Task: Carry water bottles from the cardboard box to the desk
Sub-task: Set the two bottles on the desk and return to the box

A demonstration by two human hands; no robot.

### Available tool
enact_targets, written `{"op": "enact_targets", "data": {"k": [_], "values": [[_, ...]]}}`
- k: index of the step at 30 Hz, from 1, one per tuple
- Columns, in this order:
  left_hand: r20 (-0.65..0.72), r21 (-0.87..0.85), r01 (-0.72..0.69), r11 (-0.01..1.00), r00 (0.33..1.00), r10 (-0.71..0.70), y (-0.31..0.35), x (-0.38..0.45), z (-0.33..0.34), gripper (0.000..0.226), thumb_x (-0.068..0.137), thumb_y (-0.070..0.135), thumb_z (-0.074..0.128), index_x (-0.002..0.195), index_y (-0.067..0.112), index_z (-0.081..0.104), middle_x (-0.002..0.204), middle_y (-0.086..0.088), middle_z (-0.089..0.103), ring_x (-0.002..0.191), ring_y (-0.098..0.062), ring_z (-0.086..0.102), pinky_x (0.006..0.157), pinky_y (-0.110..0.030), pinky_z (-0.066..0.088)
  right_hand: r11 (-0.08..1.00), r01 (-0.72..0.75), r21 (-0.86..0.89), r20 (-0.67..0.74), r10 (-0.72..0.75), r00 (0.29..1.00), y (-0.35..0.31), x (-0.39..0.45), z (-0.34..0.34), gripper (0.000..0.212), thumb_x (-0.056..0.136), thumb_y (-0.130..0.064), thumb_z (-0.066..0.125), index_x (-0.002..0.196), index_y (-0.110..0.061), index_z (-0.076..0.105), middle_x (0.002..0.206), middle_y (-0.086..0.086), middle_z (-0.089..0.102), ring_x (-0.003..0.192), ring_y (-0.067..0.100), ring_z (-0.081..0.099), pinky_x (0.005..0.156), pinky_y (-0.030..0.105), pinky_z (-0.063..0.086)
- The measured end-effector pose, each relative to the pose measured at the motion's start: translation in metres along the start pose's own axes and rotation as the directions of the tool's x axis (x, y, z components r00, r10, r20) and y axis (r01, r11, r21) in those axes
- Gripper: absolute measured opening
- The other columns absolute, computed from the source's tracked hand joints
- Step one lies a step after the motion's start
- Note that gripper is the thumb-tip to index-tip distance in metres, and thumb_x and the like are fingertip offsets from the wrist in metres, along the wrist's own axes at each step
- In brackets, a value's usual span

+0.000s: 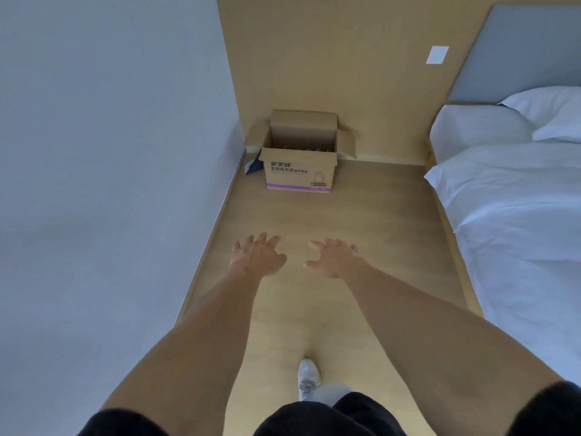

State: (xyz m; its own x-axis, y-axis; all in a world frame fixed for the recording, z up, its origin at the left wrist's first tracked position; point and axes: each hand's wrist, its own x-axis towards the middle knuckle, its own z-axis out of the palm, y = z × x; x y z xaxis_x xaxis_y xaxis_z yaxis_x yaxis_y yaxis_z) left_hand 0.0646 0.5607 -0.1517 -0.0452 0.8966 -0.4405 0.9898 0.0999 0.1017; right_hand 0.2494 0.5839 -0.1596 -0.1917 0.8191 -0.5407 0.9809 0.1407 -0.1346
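One cardboard box stood on the floor in the far corner, its four flaps up, printed in Chinese characters along the front above a purple stripe, with a small jug outline at the right. Bottle tops showed dimly inside; I could not count them. Both arms were stretched forward, well short of the box: the left hand and the right hand each had fingers spread, holding nothing. One white shoe was stepping ahead. One bed with two pillows lay to the right.
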Motion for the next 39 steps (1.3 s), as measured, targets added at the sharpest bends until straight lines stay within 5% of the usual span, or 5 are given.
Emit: {"op": "enact_targets", "data": {"k": [19, 27, 39], "values": [[0.046, 0.006, -0.105, 0.994, 0.993, 0.105, -0.012, 0.307, -0.135, 0.063, 0.098, 0.044, 0.038, 0.158, 0.034, 0.022, 0.165, -0.001, 0.022, 0.152, -0.025, 0.017, 0.122, -0.055, 0.013, 0.993, -0.093, 0.067, 0.022, 0.092, 0.996, 0.003, 0.271, -0.162, 0.076, 0.094, -0.066, 0.041, 0.158, -0.037, 0.014, 0.167, 0.004, 0.012, 0.152, 0.028, 0.013, 0.121, 0.050, 0.014], [0.093, -0.010, -0.207, 0.978, 0.974, 0.207, -0.044, 0.450, -0.210, 0.057, 0.096, 0.038, 0.040, 0.153, 0.031, 0.032, 0.156, -0.005, 0.038, 0.143, -0.030, 0.034, 0.117, -0.059, 0.024, 0.972, -0.189, 0.140, 0.007, 0.190, 0.982, -0.019, 0.383, -0.247, 0.075, 0.094, -0.062, 0.044, 0.158, -0.033, 0.017, 0.165, 0.004, 0.019, 0.150, 0.029, 0.019, 0.120, 0.050, 0.020], [0.141, 0.033, -0.252, 0.967, 0.959, 0.245, -0.036, 0.612, -0.273, 0.060, 0.101, 0.046, 0.037, 0.158, 0.036, 0.021, 0.163, -0.003, 0.028, 0.148, -0.028, 0.027, 0.120, -0.056, 0.020, 0.953, -0.216, 0.214, -0.010, 0.223, 0.975, 0.003, 0.523, -0.322, 0.074, 0.093, -0.062, 0.046, 0.157, -0.031, 0.024, 0.159, 0.004, 0.031, 0.145, 0.030, 0.029, 0.116, 0.046, 0.026]]}}
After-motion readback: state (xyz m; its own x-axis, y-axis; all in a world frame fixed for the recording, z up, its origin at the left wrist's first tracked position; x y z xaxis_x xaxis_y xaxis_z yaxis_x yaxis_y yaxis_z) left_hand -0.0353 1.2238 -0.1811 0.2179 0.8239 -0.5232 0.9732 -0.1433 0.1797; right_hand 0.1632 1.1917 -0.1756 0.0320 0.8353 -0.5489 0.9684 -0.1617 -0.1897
